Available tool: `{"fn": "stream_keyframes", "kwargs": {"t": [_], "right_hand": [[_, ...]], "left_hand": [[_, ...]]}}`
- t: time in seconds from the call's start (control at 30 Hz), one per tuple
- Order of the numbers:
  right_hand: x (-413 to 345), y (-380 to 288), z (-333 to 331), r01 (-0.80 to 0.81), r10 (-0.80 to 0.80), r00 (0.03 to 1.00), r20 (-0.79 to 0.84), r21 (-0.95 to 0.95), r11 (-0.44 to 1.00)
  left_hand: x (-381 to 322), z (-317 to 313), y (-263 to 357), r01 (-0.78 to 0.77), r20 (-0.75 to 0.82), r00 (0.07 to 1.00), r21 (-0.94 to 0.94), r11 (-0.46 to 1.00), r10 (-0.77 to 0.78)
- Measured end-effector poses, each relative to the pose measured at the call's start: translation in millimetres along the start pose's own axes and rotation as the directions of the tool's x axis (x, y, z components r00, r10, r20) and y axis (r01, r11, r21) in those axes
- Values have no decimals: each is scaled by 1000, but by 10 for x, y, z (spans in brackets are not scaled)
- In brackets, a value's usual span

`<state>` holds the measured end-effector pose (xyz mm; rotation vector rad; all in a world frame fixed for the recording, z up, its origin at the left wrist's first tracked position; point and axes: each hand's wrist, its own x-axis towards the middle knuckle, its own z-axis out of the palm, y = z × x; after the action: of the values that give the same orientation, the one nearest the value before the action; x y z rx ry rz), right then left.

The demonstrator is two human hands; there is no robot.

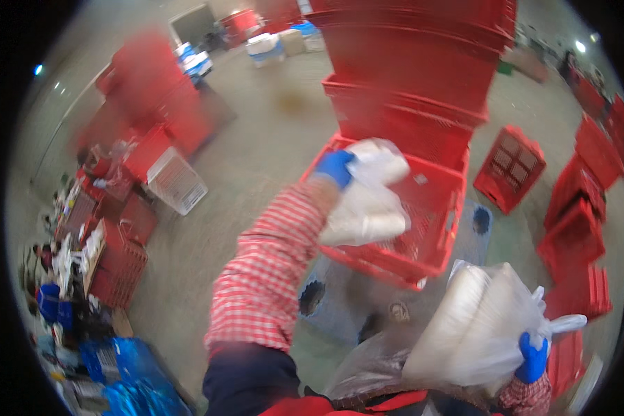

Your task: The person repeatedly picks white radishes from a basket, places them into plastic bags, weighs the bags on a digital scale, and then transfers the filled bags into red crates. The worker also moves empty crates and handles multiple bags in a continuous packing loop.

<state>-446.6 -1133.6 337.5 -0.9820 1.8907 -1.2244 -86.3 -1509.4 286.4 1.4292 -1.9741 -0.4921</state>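
Note:
My left hand [336, 169], in a blue glove, reaches into an open red plastic crate [437, 208] and grips a clear plastic bag of thick white rolls [372, 200]. That bag lies along the crate's left side. At the lower right my blue-gloved right hand [533, 359] clutches the gathered neck of another clear plastic bag [473, 327]. Long white cylinders show through its film; exactly what they are, I cannot tell. This second bag is close to my body, outside the crate.
Tall stacked red crates [411, 57] rise directly behind the open one. A blue plastic pallet [327, 296] lies beneath. More red crates stand right [509, 169] and left [161, 104]. Blue plastic packs [135, 369] sit at lower left; people are at the far left.

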Motion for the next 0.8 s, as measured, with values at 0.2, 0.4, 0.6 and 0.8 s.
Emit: {"fn": "stream_keyframes", "kwargs": {"t": [0.2, 0.4, 0.6, 0.8], "right_hand": [[1824, -375, 508, 224, -240, 922, 304, 87, 971], [3423, -138, 2191, 332, -319, 732, 602, 95, 939], [4207, 726, 3666, 273, 110, 507, 855, -280, 920], [4206, 410, 4477, 570, -86, 251, 964, -75, 818]], "left_hand": [[100, 1442, -418, 9, 351, 920, 426, 905, -174], [-1475, 1347, -703, 502, 467, 648, 332, 798, -602], [-3964, 806, -112, 990, 82, -14, 140, -2, -996], [-5169, 1267, 683, 843, 137, -392, -343, -415, -910]]}}
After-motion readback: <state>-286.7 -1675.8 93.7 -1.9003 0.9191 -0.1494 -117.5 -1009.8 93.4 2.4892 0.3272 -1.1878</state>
